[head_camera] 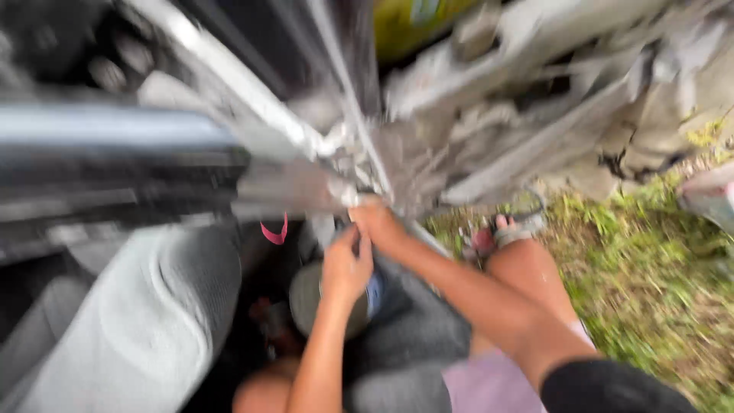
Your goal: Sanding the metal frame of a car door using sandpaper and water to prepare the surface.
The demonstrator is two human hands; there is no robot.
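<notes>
Now, the picture is blurred all over, so only the big shapes are being told.

Left hand: the left hand (345, 268) is being held up with the fingers curled in, the fingertips pointed toward the metal joint (344, 164). Whether something small is being pinched cannot be told — the blur hides it.

Right hand: the right hand (380, 222) is being stretched out further, its fingers being pressed at the foot of the joint, likely so the spot is being kept steady. It looks partly closed; what it has hold of, if anything, cannot be told.

Metal joint: grey bars are being met here, just above both hands, at the middle of the view.

Round thing: a dull round lid-like shape (306, 300) is being half hidden under the left wrist, close by so it can be reached.

Grey seat: a padded grey seat (145, 321) is being seen at the left, beside the arm.

Foot: a sandalled foot (508, 229) is being set on the grass (650, 283) at the right — the body is being propped that way.

Red bit: a small red curved scrap (274, 232) is being seen left of the hands.
</notes>
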